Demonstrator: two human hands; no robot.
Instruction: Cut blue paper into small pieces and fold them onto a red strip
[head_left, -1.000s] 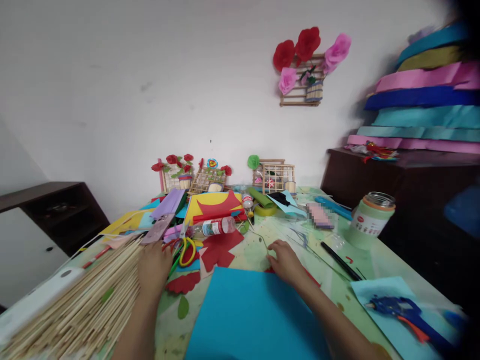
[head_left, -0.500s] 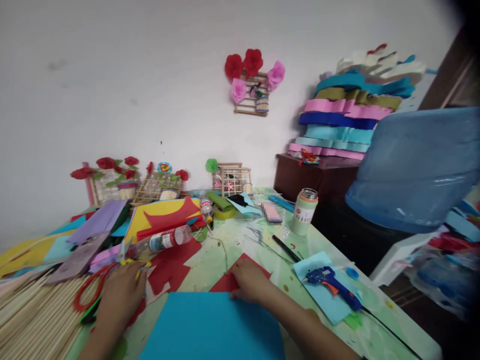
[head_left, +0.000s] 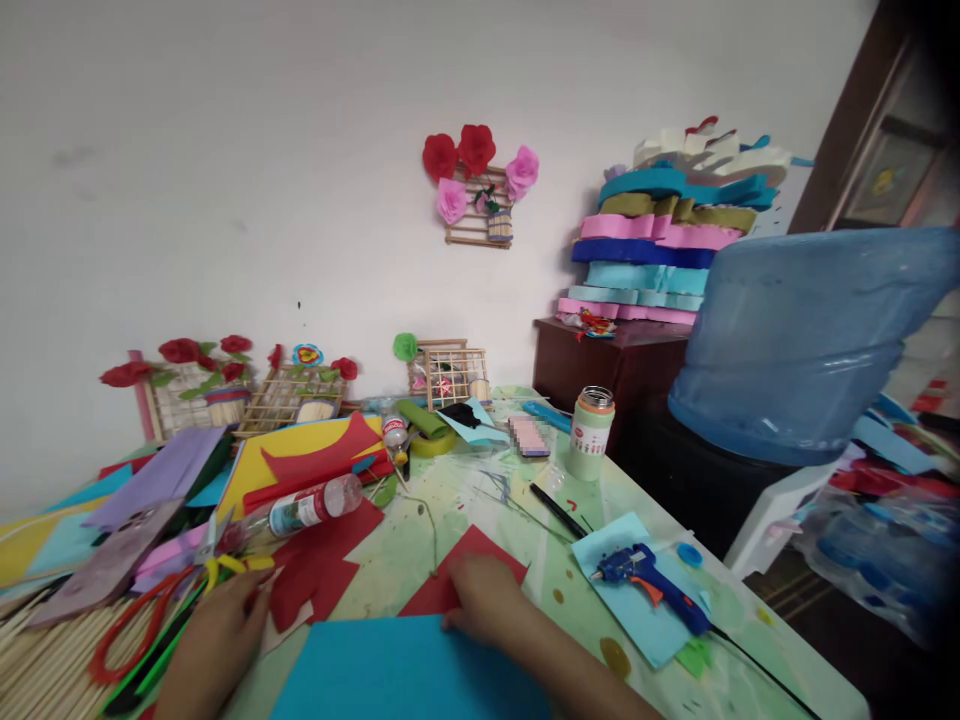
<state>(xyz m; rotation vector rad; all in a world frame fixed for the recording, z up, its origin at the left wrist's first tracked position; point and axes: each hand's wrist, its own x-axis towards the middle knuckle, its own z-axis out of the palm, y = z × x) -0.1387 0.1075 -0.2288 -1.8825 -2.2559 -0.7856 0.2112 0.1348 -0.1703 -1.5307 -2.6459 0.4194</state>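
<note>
A blue sheet (head_left: 397, 665) lies at the front edge of the view, over part of a red paper piece (head_left: 480, 555). My right hand (head_left: 484, 597) rests on the red piece and the blue sheet's top edge, its fingers bent; whether it grips anything is unclear. My left hand (head_left: 217, 645) is at the lower left beside orange-handled scissors (head_left: 124, 625) and yellow-handled scissors (head_left: 225, 568); its fingers are partly hidden and no held object is clear. More red paper (head_left: 319, 570) lies between the hands and the plastic bottle (head_left: 315, 505).
Thin wooden sticks (head_left: 45, 650) and coloured sheets cover the left side. On the right are a blue glue gun (head_left: 660, 585) with a cord, a black pen (head_left: 557, 510), a phone (head_left: 529, 437) and a jar (head_left: 591, 435). A large water jug (head_left: 795, 340) stands beyond the table's right edge.
The view has shifted, so the table's objects sit further left. My left hand has drawn back slightly from the yellow-handled scissors. My right hand stays on the red piece and blue sheet.
</note>
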